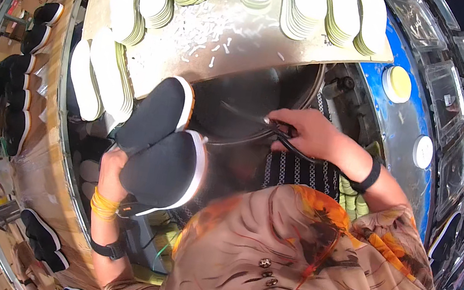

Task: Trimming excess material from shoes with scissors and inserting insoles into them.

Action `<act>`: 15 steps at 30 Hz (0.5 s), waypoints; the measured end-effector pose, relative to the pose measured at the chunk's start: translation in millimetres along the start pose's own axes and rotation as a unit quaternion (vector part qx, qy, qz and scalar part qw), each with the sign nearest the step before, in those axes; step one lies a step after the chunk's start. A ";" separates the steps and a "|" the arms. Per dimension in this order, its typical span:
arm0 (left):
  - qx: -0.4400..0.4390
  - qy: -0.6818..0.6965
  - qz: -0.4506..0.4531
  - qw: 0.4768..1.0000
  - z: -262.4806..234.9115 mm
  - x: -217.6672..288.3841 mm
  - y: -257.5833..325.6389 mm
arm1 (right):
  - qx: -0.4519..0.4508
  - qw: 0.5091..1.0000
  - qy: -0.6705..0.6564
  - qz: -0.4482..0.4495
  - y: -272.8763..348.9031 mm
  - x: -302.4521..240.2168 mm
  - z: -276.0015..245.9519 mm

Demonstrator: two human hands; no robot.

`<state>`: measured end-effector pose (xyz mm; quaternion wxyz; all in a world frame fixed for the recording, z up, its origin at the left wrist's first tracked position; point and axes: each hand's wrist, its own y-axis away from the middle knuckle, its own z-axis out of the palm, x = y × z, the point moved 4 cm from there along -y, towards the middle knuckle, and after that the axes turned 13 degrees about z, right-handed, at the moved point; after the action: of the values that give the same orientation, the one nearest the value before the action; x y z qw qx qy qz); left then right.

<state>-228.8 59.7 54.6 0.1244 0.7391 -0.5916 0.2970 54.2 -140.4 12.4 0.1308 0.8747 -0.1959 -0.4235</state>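
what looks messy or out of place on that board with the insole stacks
Small white scraps lie strewn loose over the beige board, between the tidy stacks of white insoles. Nothing else stands out.

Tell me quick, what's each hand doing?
Left hand: closed, holding two dark shoes.
Right hand: closed around black scissors.

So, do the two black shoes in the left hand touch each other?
Touching. In the head view the upper black shoe overlaps the lower black shoe with no gap where they meet, both gripped together by the left hand.
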 end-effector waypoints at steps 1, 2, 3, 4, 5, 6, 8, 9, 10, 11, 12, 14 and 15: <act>0.010 -0.021 -0.006 1.000 0.8 -3.3 -2.7 | 0.001 1.000 0.001 0.000 2.8 0.4 2.9; 0.034 0.004 0.010 0.999 4.1 -2.4 -10.0 | 0.036 0.997 0.008 -0.067 9.1 -5.0 3.7; 0.031 0.005 0.014 0.999 7.1 -4.1 -10.1 | 0.072 0.988 0.015 -0.135 14.4 -12.7 2.7; 0.028 -0.026 0.015 0.999 8.3 -7.2 -8.9 | 0.039 0.994 0.017 -0.102 13.7 -16.0 4.3; 0.025 -0.058 0.017 0.998 8.8 -6.7 -11.5 | 0.043 0.994 0.015 -0.099 13.0 -21.7 3.4; 0.023 -0.058 0.021 0.998 12.6 -3.3 -15.9 | 0.053 0.993 0.018 -0.105 12.5 -27.0 2.9; 0.109 -0.039 0.054 0.992 15.2 8.6 -26.4 | 0.065 0.991 0.020 -0.112 13.9 -25.6 2.9; 0.108 -0.041 0.056 0.992 15.7 9.9 -28.8 | 0.089 0.990 0.049 -0.098 13.6 -18.9 4.5; 0.077 -0.090 0.045 0.992 17.6 9.8 -30.9 | 0.112 0.987 0.079 -0.084 14.0 -12.6 5.5; 0.046 -0.141 0.029 0.988 18.2 11.3 -29.8 | 0.111 0.987 0.077 -0.089 16.2 -8.4 7.0; 0.058 -0.135 0.014 0.989 20.9 14.7 -32.0 | 0.108 0.989 0.065 -0.081 19.5 -2.5 7.7; 0.054 -0.135 0.024 0.989 30.4 13.1 -34.1 | 0.106 0.990 0.053 -0.074 24.8 -2.5 5.9; 0.048 -0.132 0.036 0.989 34.3 12.2 -35.6 | 0.084 0.995 0.036 -0.037 28.9 -5.6 1.3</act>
<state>-183.5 41.2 40.5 -0.0011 0.7549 -0.6145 0.2292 43.3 -163.6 26.9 0.0481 0.9037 -0.1938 -0.3787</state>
